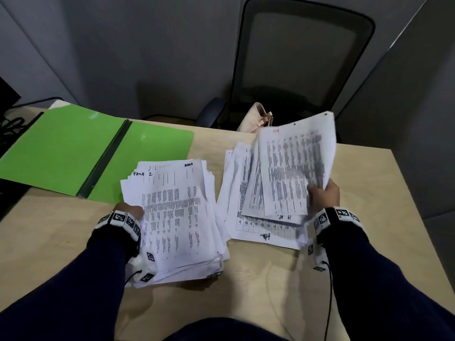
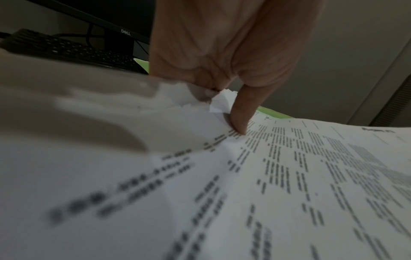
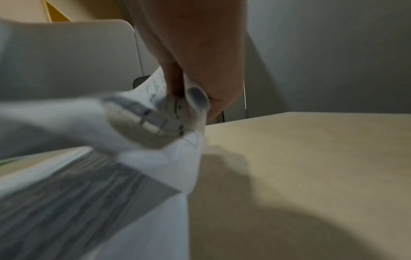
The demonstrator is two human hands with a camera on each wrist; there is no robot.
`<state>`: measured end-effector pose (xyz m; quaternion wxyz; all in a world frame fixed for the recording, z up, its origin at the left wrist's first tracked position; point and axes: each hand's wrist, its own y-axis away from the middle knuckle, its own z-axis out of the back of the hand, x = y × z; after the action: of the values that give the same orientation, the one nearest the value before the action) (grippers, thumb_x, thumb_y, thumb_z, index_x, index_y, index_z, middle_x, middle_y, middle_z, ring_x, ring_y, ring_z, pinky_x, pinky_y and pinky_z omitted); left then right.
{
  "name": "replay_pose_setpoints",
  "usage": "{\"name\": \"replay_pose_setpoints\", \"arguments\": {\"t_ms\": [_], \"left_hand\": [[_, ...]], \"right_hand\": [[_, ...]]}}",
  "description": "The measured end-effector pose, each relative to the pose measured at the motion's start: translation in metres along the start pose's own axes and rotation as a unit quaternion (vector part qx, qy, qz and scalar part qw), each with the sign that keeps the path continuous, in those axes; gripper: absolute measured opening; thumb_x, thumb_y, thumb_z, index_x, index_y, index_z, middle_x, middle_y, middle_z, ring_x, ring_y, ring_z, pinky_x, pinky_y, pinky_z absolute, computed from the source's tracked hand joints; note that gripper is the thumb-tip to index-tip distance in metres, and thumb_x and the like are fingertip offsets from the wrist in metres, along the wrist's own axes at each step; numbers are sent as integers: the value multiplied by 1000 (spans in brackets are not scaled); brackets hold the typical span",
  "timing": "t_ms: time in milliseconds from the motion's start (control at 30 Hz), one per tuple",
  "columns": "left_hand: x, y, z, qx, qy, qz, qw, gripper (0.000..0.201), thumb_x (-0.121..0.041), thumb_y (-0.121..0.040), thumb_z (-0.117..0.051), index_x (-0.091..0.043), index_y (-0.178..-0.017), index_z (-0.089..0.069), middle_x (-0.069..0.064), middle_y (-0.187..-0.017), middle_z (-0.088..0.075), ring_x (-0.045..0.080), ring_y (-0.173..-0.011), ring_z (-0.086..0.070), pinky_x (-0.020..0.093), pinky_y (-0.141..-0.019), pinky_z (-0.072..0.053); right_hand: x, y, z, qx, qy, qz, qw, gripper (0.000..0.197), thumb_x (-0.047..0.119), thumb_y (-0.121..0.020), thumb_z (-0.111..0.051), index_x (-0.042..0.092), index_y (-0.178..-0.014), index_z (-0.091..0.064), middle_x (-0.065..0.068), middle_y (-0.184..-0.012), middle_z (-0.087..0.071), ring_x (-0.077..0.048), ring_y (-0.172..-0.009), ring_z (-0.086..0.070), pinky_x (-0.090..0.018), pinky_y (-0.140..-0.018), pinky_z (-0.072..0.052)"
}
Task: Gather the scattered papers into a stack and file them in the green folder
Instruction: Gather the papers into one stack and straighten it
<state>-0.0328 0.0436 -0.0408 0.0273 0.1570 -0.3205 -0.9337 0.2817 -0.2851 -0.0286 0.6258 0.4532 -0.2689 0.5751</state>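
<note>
Item: 2 paper lots beside the open green folder (image 1: 73,148) on the bench (image 1: 369,183). Main stack (image 1: 177,217) was pinched by the left hand (image 1: 130,209); loose sheets (image 1: 295,168) by the right hand (image 1: 323,193). Edges are best squared before merging.

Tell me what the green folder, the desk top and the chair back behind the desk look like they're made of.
Green folder: probably plastic, smooth and glossy, since light glints off its open covers; its dark spine strip may be plastic too.
Desk top: pale wood or wood-look laminate, matte, with faint grain; which one cannot be told.
Chair back: dark mesh fabric in a black frame, slightly see-through.
</note>
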Motion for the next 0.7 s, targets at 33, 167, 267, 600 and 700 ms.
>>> {"name": "replay_pose_setpoints", "arguments": {"t_ms": [33,167,267,600,700], "left_hand": [[1,-2,-1,10,0,2,1000,40,-5,-92,-55,14,-128,-50,31,-133,-51,39,-125,-50,30,-78,-31],[1,-4,-1,1,6,-17,1000,40,-5,-93,-54,14,-128,-50,32,-133,-51,40,-125,-50,30,-78,-30],[1,-3,-1,10,5,-19,1000,40,-6,-93,-55,14,-127,-50,31,-133,-51,39,-125,-50,31,-77,-30],[2,-7,-2,4,11,-18,1000,40,-5,-91,-56,12,-127,-52,31,-131,-53,39,-122,-53,34,-80,-36],[2,-6,-2,-3,16,-18,1000,39,-5,-91,-55,12,-126,-52,32,-130,-53,39,-122,-53,39,-92,-42]], "right_hand": [[5,1,-1,0,-29,-3,1000,30,-1,-82,-57,9,-109,-62,-10,-83,-65,-25,-81,-61,-36,-72,-53],[8,10,-15,57,96,-64,992,33,2,-78,-56,-2,-110,-59,-12,-75,-61,-22,-64,-57,-27,-57,-49],[3,23,-34,82,290,-123,946,74,36,-65,-80,1,-122,-46,-18,-113,-55,-32,-94,-62,-37,-78,-55],[-4,44,-55,62,337,-153,927,89,31,-57,-88,1,-123,-35,-17,-117,-59,-35,-118,-51,-49,-97,-45],[-5,49,-57,16,303,-105,947,48,13,-74,-73,-1,-113,-48,-20,-111,-63,-35,-104,-61,-43,-89,-52]]}}
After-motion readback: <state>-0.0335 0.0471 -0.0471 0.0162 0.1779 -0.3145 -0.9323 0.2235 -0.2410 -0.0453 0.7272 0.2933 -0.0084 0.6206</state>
